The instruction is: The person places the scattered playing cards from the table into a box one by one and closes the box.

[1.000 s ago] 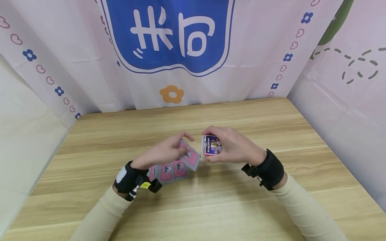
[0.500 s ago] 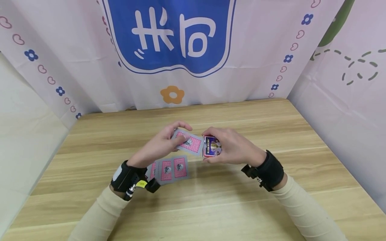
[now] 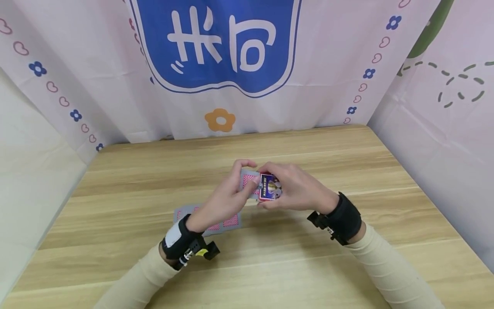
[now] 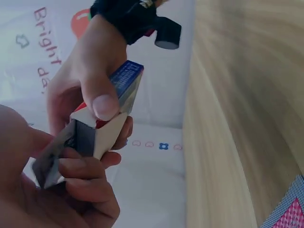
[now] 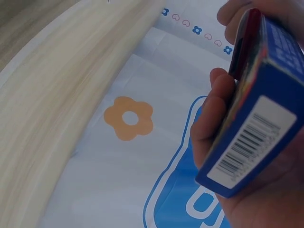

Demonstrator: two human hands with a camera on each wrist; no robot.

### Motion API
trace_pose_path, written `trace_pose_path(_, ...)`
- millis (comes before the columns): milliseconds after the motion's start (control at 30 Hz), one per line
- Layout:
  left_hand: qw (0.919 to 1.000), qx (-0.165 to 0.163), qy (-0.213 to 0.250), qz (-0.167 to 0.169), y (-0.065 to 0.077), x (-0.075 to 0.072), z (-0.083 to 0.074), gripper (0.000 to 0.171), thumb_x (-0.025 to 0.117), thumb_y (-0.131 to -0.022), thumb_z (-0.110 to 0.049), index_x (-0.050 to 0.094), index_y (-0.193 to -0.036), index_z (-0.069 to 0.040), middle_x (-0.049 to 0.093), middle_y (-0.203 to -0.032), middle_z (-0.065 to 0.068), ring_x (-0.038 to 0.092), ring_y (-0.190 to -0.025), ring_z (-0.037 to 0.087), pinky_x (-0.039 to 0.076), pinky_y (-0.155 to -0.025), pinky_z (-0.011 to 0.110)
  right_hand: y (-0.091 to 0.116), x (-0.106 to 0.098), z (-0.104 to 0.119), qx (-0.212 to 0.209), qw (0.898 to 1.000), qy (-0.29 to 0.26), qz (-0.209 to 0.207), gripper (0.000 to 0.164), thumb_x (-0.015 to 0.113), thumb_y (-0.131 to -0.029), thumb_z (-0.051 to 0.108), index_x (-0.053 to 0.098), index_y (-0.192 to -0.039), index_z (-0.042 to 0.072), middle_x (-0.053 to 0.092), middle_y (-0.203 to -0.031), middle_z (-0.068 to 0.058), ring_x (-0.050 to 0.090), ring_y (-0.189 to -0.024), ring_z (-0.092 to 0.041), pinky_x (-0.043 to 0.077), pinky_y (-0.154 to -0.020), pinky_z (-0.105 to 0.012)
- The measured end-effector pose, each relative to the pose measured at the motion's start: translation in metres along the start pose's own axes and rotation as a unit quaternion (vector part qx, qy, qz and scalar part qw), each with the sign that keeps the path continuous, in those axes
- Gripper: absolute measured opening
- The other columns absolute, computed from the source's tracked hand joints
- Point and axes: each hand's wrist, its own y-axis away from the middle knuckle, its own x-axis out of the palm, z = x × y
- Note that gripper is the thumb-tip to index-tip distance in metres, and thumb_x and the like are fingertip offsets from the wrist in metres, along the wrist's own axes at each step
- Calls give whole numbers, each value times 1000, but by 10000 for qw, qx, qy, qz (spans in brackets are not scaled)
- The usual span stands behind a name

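While the left hand (image 3: pixel 225 201) has some pink-backed cards (image 3: pixel 247 177) pinched, thumb across the top, the right hand (image 3: pixel 302 189) is wrapped around the card box (image 3: pixel 269 189), thumb and fingers only open about as wide as the box itself. Box's open end points to 9 o'clock, and the cards are right up at it, can't tell how deep. More cards, the loose ones (image 3: pixel 231 221), lie on the wooden table (image 3: pixel 308 266) at 8 o'clock from the box.
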Motion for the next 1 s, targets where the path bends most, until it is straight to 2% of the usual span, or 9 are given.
trace_pose_path(100, 9978, -367, 521, -173, 0, -5, -2, 40, 39, -115, -36, 34, -146, -11, 51, -82, 3, 45, -66, 16, 39, -61, 26, 0, -3, -1, 78, 10000, -6, 5, 70, 94, -78, 38, 60, -132, 8, 73, -112, -4, 66, -87, -8, 57, -74, -22)
trace_pose_path(200, 9943, -609, 801, -340, 0, -15, -3, 28, 41, -115, -31, 49, -126, -6, 46, -79, 4, 41, -67, 18, 34, -60, 26, 0, -6, -3, 192, 9998, -5, -17, 72, 94, -78, 38, 60, -133, 8, 73, -113, -4, 66, -87, -8, 57, -74, -23)
trace_pose_path(267, 9944, -671, 782, -217, 2, -19, -3, 26, 44, -114, -28, 53, -113, -4, 46, -80, 4, 41, -70, 18, 35, -63, 26, 1, -7, -4, 223, 9997, -4, -30, 72, 94, -78, 37, 60, -133, 7, 73, -113, -4, 66, -87, -9, 57, -74, -24)
trace_pose_path(333, 9948, -652, 786, 3, 2, -21, -3, 24, 47, -113, -26, 56, -107, -5, 45, -81, 3, 42, -71, 19, 36, -64, 26, 1, -7, -5, 216, 9998, 28, -38, 73, 94, -77, 38, 60, -133, 8, 73, -112, -4, 65, -87, -9, 57, -74, -24)
trace_pose_path(433, 9945, -605, 810, 281, 1, -19, -3, 21, 49, -113, -25, 57, -105, -7, 47, -82, 3, 43, -73, 19, 37, -66, 27, 2, -7, -5, 129, 9999, 34, -58, 73, 95, -77, 38, 60, -133, 7, 73, -113, -4, 66, -88, -9, 57, -76, -24)
trace_pose_path(633, 9907, -789, 842, 726, 0, -6, 3, 25, 51, -112, -29, 56, -99, -8, 50, -81, 0, 44, -74, 19, 37, -65, 27, 2, -4, 3, -227, 9996, 47, -143, 68, 96, -74, 33, 64, -127, 6, 74, -110, -4, 66, -87, -10, 58, -75, -24)
trace_pose_path(833, 9894, -811, 875, 829, -1, -2, 9, 31, 52, -111, -36, 54, -95, -9, 47, -79, 0, 44, -74, 19, 36, -66, 28, 2, -2, 6, -258, 9996, 60, -121, 66, 95, -75, 31, 64, -127, 6, 74, -111, -5, 67, -88, -10, 58, -75, -24)
trace_pose_path(1000, 9870, -986, 807, 983, -4, -7, 8, 31, 51, -111, -39, 56, -98, -11, 48, -82, -1, 42, -73, 18, 35, -66, 28, 2, -2, 5, -158, 9999, 25, -66, 66, 95, -75, 31, 63, -128, 7, 74, -109, -4, 66, -85, -9, 58, -72, -23)
